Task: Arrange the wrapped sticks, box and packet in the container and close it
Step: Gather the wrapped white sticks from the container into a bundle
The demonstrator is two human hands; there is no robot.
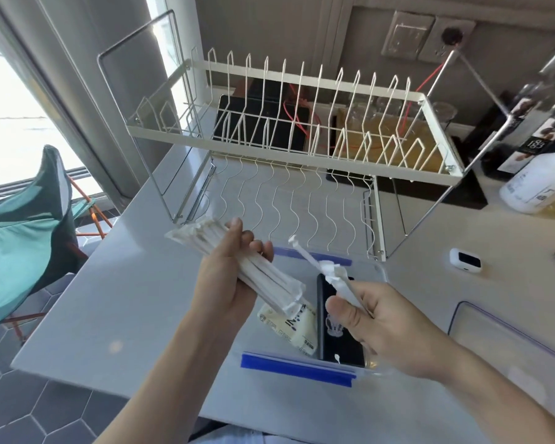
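My left hand [234, 277] grips a bundle of wrapped sticks [237, 267], tilted above the counter. My right hand [375, 322] pinches one loose wrapped stick [321, 267] over the clear container [378, 270]. Inside it lie the yellow packet [290, 328] on the left and the black box [340, 334] just beside it. The lid [507, 344] rests to the right.

The right hand [378, 318] partly covers the black box [340, 338]; packet [293, 326] print is illegibly blurred; lid [507, 344] is cropped.
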